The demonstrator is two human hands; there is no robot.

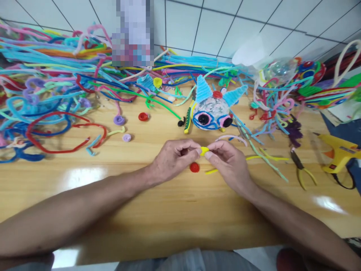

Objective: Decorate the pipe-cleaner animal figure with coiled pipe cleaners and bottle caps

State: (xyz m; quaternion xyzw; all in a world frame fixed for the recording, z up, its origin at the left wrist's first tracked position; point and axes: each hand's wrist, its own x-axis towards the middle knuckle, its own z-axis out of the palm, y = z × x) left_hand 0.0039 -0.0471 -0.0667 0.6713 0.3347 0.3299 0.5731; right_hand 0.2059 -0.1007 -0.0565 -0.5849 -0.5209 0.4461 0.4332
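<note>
A small yellow coil of pipe cleaner (204, 151) is pinched between both my hands over the wooden table. My left hand (177, 160) grips its left side with thumb and forefinger. On the other side, my right hand (229, 163) pinches it the same way. Just below the fingers lies a red pipe-cleaner spiral (194, 167). A yellow pipe-cleaner piece (211, 171) sticks out beside my right hand. Beyond the hands stands a ball-shaped figure (212, 109) with blue ears, a red spiral on top and black eyes in blue rings.
Tangled pipe cleaners (56, 82) pile along the table's left and back. Small purple coils (119, 120) and a red coil (143, 116) lie left of the figure. To the right are pliers (300, 167) and a yellow glue gun (342, 152) with a black cord.
</note>
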